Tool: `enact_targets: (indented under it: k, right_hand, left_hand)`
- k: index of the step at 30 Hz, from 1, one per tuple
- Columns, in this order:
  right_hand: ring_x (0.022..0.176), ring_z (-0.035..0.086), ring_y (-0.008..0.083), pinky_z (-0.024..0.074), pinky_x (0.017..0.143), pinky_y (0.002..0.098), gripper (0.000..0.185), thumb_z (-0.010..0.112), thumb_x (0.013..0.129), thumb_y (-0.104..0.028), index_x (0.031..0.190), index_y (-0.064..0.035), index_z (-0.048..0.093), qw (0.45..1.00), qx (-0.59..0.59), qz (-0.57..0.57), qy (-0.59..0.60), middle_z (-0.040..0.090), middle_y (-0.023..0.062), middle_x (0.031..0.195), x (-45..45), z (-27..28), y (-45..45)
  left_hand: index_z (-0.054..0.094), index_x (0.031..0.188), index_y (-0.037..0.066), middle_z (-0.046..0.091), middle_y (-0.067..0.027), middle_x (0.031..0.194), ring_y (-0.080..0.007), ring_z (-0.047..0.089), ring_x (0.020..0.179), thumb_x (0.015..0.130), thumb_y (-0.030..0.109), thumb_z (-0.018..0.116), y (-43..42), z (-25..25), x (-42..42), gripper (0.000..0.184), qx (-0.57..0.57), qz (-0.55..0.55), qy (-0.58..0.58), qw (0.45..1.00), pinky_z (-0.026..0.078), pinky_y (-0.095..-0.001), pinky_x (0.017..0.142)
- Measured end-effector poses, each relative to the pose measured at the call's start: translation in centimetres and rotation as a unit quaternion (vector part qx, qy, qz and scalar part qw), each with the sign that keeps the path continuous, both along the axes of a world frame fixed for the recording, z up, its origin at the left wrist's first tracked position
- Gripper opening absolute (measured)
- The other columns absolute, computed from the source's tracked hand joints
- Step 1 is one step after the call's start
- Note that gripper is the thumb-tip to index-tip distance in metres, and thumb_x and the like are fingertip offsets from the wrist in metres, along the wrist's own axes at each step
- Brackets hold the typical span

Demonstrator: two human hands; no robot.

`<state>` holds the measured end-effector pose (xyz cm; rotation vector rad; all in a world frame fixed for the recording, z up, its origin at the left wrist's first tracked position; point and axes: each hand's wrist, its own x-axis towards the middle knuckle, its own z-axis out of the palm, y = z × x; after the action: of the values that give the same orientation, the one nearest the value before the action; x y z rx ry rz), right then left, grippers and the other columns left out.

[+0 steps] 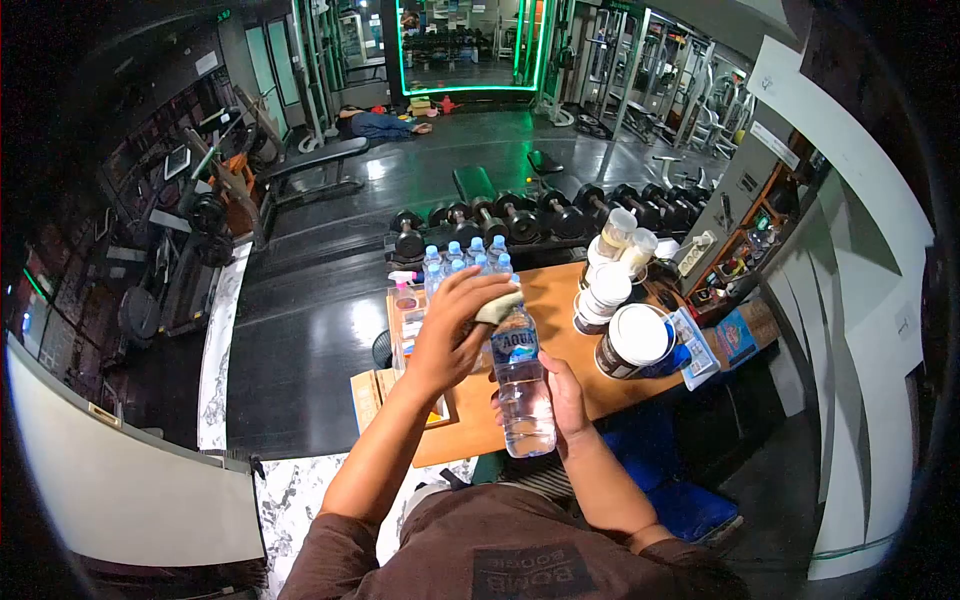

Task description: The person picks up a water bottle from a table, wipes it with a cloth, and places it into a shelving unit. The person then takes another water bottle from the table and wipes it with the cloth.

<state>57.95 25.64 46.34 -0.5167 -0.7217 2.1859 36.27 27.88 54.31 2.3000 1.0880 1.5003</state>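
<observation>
A clear water bottle [525, 400] with a blue label stands out in front of my chest, tilted slightly, above the wooden table [470, 430]. My right hand [565, 400] is wrapped round its lower half. At the bottle's top, my left hand [455, 330] presses a pale cloth [499, 308] against the neck, its fingers bent over the cloth. The bottle's cap is hidden by the cloth and hand. Several bottles with light-blue caps [476, 246] are grouped on the table behind my left hand, partly covered by it.
White-lidded tubs [640, 335] and jars stand on the table's right side, near a blue packet [695, 345]. A pink-topped spray bottle [405, 290] is at the left. Beyond is a dumbbell rack [515, 218]. A person [380, 125] lies on the floor farther back.
</observation>
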Motion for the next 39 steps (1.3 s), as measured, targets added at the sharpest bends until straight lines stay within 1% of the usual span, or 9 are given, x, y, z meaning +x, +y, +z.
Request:
enact_targets:
  k: [4,11,14,17,21,23,27,34,39]
  right_hand:
    - [0.086,0.077,0.0348,0.0667,0.069,0.0481,0.063,0.04,0.11,-0.054,0.134,0.0005,0.058,1.0,0.021,-0.01,0.01,0.072,0.0187,0.113,-0.5,-0.1,-0.3]
    - [0.085,0.076,0.029,0.0652,0.071,0.0439,0.06,0.039,0.111,-0.055,0.132,-0.004,0.063,0.998,-0.004,-0.021,0.056,0.076,0.0156,0.108,0.9,0.6,0.0]
    - [0.081,0.077,0.0273,0.0644,0.072,0.0425,0.063,0.044,0.108,-0.058,0.13,-0.003,0.065,0.994,-0.035,-0.108,0.007,0.076,0.0143,0.103,0.7,0.0,0.2]
    - [0.087,0.077,0.0311,0.0654,0.069,0.0485,0.061,0.043,0.109,-0.055,0.137,-0.0038,0.06,0.997,-0.023,-0.061,0.03,0.076,0.0154,0.109,1.5,-0.8,0.5]
    - [0.082,0.077,0.0306,0.0656,0.068,0.0472,0.063,0.043,0.108,-0.056,0.13,-0.0007,0.064,0.997,-0.047,-0.054,0.03,0.076,0.0167,0.104,1.2,0.5,-0.1]
    - [0.079,0.077,0.0306,0.0655,0.067,0.0468,0.064,0.043,0.108,-0.056,0.126,0.0012,0.066,0.997,-0.052,-0.044,0.044,0.075,0.0173,0.103,0.6,0.4,-0.2]
    - [0.077,0.076,0.0334,0.0651,0.066,0.0466,0.066,0.04,0.109,-0.056,0.126,0.0017,0.065,1.0,-0.005,-0.021,-0.012,0.075,0.0189,0.105,0.2,0.3,-0.7]
    - [0.091,0.076,0.0299,0.065,0.071,0.0466,0.059,0.037,0.111,-0.052,0.134,-0.0042,0.062,0.996,-0.001,-0.081,0.03,0.074,0.0146,0.111,0.4,-0.4,-0.4]
    - [0.088,0.074,0.0208,0.0635,0.071,0.0342,0.059,0.043,0.109,-0.056,0.137,-0.0071,0.061,0.993,-0.051,-0.089,0.057,0.073,0.0083,0.109,1.2,-0.4,-0.2]
  left_hand:
    - [0.069,0.133,0.007,0.064,-0.0134,0.144,-0.0389,0.049,0.148,0.081,-0.011,0.063,-0.1,0.1,0.3,0.055,-0.109,-0.153,0.032,0.982,0.035,-0.0531,0.126]
    - [0.069,0.134,0.006,0.061,-0.0137,0.151,-0.0406,0.043,0.154,0.081,-0.014,0.063,-3.9,-3.2,3.2,0.057,-0.066,-0.105,-0.011,0.992,0.034,-0.0542,0.126]
    - [0.07,0.132,0.006,0.064,-0.0147,0.143,-0.0402,0.051,0.146,0.084,-0.009,0.062,-5.0,-4.3,3.1,0.051,-0.06,-0.125,-0.024,0.99,0.037,-0.0523,0.123]
    - [0.072,0.123,0.002,0.07,-0.0141,0.131,-0.0346,0.063,0.131,0.086,-0.009,0.056,-5.1,-3.4,2.0,0.042,-0.071,-0.164,-0.042,0.983,0.043,-0.0472,0.117]
    - [0.07,0.127,0.0,0.069,-0.0158,0.132,-0.0319,0.064,0.126,0.09,-0.012,0.05,-4.7,-2.1,1.6,0.044,-0.176,-0.12,-0.232,0.949,0.044,-0.0396,0.114]
    - [0.069,0.13,0.0,0.067,-0.0174,0.138,-0.0324,0.061,0.133,0.087,-0.015,0.05,-2.8,-1.3,1.1,0.049,-0.061,-0.061,-0.17,0.982,0.042,-0.0397,0.116]
    - [0.071,0.133,0.003,0.066,-0.0156,0.143,-0.0329,0.055,0.142,0.087,-0.012,0.056,-0.1,-1.5,0.8,0.05,-0.041,-0.03,-0.091,0.995,0.038,-0.0447,0.122]
    - [0.069,0.138,0.006,0.062,-0.0154,0.149,-0.0406,0.046,0.151,0.086,-0.009,0.064,-4.1,-2.6,2.6,0.054,-0.057,-0.101,0.008,0.993,0.036,-0.0519,0.125]
    - [0.063,0.145,0.006,0.054,-0.0176,0.157,-0.0418,0.04,0.155,0.092,-0.003,0.063,-7.0,-2.8,2.5,0.054,-0.104,-0.199,0.091,0.97,0.035,-0.0526,0.126]
